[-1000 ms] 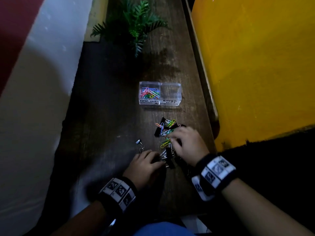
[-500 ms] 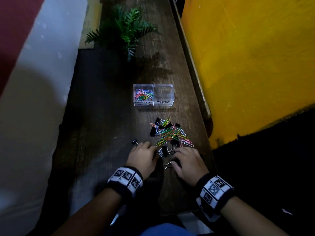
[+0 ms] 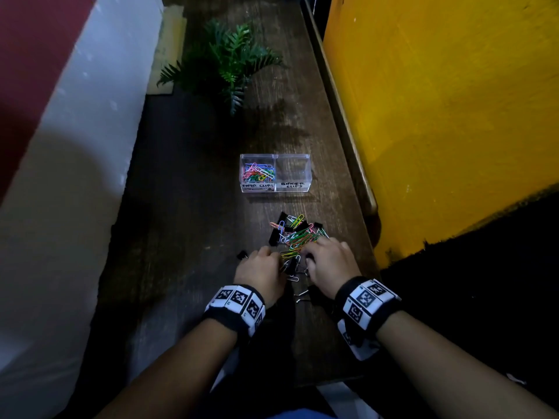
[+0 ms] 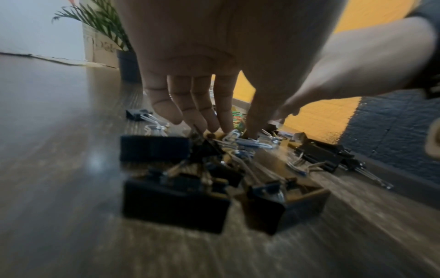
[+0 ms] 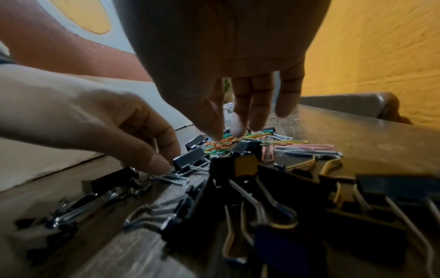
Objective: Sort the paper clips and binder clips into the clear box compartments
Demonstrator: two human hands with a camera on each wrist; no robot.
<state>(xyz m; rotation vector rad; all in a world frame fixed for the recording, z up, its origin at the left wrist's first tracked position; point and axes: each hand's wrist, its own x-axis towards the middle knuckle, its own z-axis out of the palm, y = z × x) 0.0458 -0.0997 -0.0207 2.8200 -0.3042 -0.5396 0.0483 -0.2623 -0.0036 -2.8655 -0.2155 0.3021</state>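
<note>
A clear two-compartment box stands on the wooden table. Its left compartment holds coloured paper clips; the right one, labelled binder clips, looks empty. Nearer me lies a mixed pile of coloured paper clips and black binder clips. My left hand is at the pile's left edge, thumb and fingers closing on a white paper clip. My right hand is on the pile's right side, its thumb and forefinger pinching orange and green paper clips. Large binder clips lie under both wrists.
One stray binder clip lies just left of my left hand. A green fern stands at the table's far end. A yellow wall and a raised table edge run along the right; a white wall is on the left.
My right hand has moved forward from the near edge of the pile onto the coloured paper clips. My left hand has stayed at the pile's left edge.
</note>
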